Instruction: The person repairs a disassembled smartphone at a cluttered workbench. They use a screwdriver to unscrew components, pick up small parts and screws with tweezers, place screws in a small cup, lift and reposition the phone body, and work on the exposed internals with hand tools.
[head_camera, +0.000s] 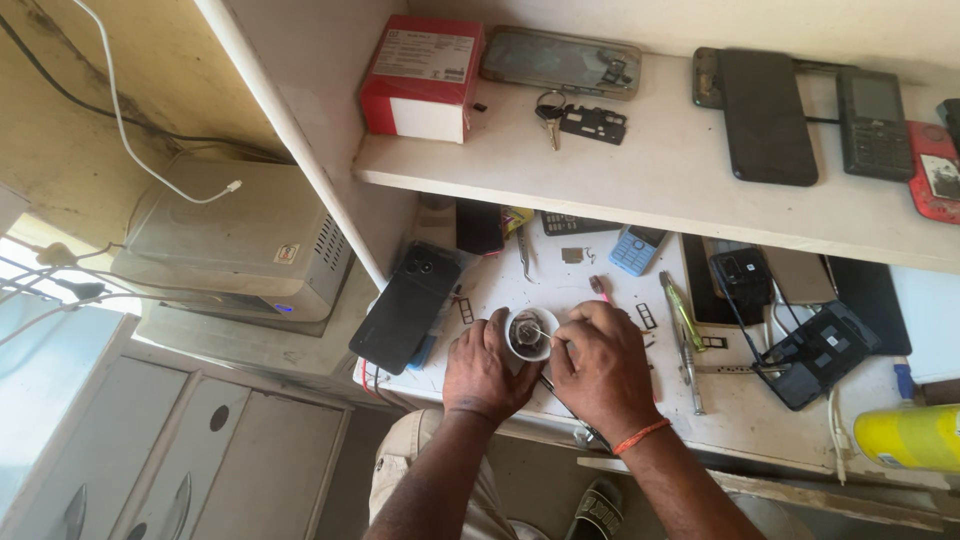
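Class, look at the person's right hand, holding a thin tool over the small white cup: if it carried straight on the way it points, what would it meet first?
The right hand points left, so it would likely meet the small white cup first, then the left hand steadying it; depth is unclear.

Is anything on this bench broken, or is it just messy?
Some things look taken apart: a black phone shell lies open at the right, and a bare black frame piece sits on the shelf. The small white cup between both hands stands upright, nothing spilled.
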